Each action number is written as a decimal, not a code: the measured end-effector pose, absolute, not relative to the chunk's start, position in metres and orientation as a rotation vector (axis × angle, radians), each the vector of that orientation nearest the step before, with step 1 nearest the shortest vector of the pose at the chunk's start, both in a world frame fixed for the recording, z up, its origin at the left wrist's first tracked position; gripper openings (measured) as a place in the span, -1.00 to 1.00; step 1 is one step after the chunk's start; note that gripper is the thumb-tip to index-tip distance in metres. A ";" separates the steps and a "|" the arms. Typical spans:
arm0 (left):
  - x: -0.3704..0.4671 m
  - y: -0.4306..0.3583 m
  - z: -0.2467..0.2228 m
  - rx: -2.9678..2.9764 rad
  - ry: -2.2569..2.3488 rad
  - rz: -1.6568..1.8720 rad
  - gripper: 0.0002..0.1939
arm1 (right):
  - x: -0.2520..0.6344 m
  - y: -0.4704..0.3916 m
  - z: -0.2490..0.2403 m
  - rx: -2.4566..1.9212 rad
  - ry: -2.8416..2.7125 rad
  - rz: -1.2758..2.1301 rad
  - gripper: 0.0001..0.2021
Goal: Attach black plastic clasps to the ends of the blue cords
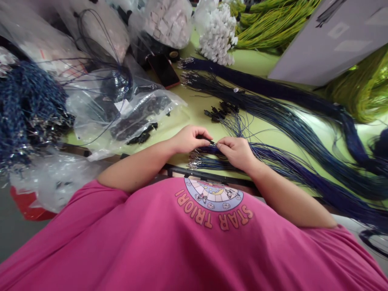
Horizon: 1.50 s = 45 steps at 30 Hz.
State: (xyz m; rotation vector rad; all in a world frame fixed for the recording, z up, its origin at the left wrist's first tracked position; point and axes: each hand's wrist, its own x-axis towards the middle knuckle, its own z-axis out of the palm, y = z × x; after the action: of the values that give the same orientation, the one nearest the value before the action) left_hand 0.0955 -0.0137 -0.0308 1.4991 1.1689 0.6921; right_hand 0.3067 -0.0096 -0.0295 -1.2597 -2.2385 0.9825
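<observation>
My left hand (191, 139) pinches a small black connector (205, 139) between thumb and fingers. Touching its right end, my right hand (237, 151) is closed on a thin wire whose tip meets the connector. Beneath both hands lies a bundle of blue and black wires (285, 158), its metal-tipped ends (194, 160) fanned out at the table's near edge. Just beyond my right hand is a cluster of black connectors (220, 111) with thin wires attached. More loose black connectors (144, 134) lie left of my left hand, at the mouth of a clear plastic bag (127, 117).
Dark wire bundles (260, 97) cross the green table (198, 106) towards the right. A phone (163, 70) lies at the back. White connectors (216, 34), yellow-green wires (269, 24) and a pale panel (330, 44) stand behind. Blue wires (33, 105) heap at left.
</observation>
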 end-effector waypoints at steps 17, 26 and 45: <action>0.096 -0.016 -0.025 1.389 1.187 0.756 -0.81 | 0.310 -0.002 -0.022 -1.227 -1.983 1.225 -0.76; 0.097 -0.014 -0.022 1.092 1.126 0.805 -0.91 | 0.334 0.015 -0.024 -1.229 -2.071 1.102 -0.73; 0.089 -0.003 -0.020 0.779 1.128 1.063 -0.76 | 0.352 0.031 -0.029 -1.488 -2.189 0.299 -0.65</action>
State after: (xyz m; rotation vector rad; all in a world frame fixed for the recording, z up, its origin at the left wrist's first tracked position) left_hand 0.0895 -0.0027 -0.0197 0.7786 1.1277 1.0633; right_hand 0.3516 0.0313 -0.0291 -1.4883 -2.1893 0.2990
